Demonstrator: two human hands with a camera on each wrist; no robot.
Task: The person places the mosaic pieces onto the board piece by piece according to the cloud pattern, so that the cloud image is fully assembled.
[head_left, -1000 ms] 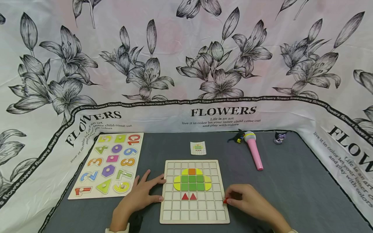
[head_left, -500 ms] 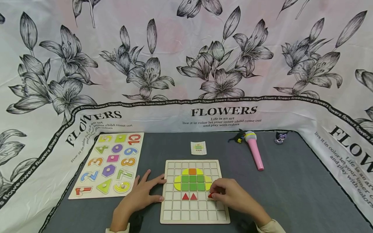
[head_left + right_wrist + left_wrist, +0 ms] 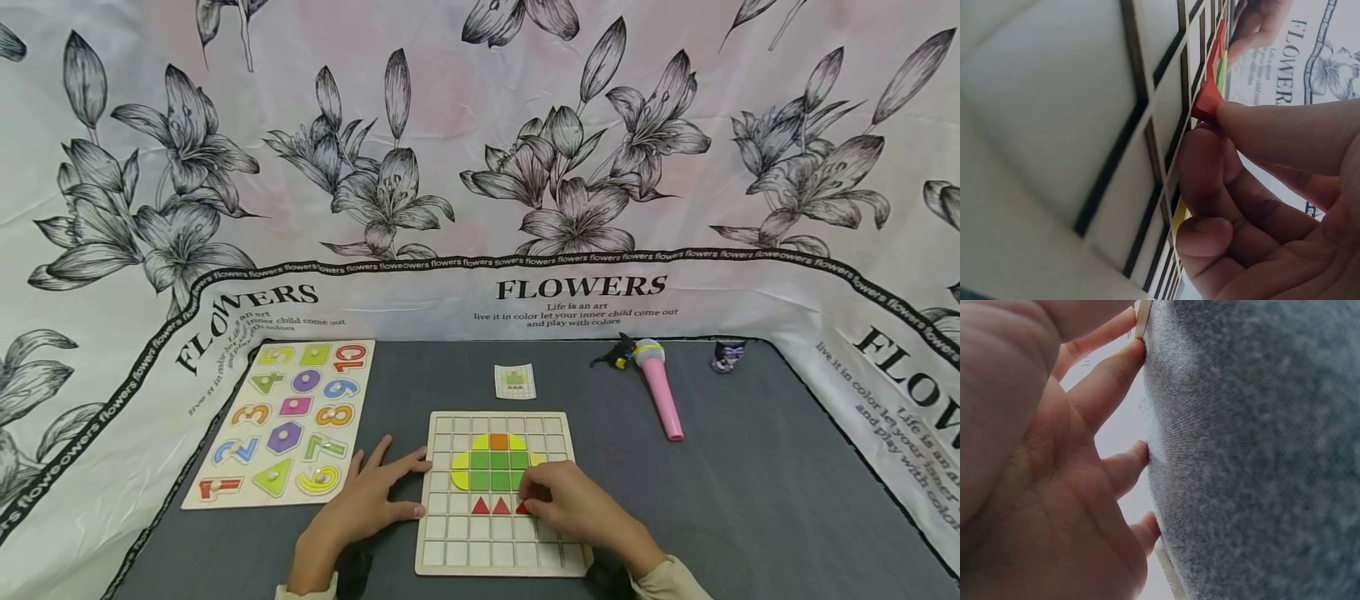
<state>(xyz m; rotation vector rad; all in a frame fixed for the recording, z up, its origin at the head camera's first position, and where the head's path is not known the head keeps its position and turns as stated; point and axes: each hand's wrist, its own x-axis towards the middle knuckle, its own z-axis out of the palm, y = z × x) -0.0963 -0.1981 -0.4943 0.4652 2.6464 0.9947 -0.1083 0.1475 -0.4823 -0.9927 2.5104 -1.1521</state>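
My right hand (image 3: 576, 502) pinches a red triangle piece (image 3: 1207, 103) between thumb and fingers, low over the wooden grid board (image 3: 452, 533). The held piece is at the right end of a row with two red triangles (image 3: 491, 507) lying in neighbouring squares; whether it is fully seated I cannot tell. Above that row are green squares (image 3: 490, 470), an orange square (image 3: 498, 442) and rounded yellow pieces (image 3: 460, 472), the right ones partly hidden by the hand. At the board's left edge my left hand (image 3: 360, 500) spreads its fingers, thumb and index finger touching the edge.
A number-and-shape puzzle board (image 3: 277, 425) lies at the left. Behind the grid board lies a small pattern card (image 3: 515, 382). A pink toy microphone (image 3: 660, 396), a small black figure (image 3: 619, 353) and a purple-and-black figure (image 3: 727, 357) are at the back right.
From beside the board's right edge, my right hand has moved left over the board with the red triangle, up to the row of two triangles. The left hand stays at the edge.
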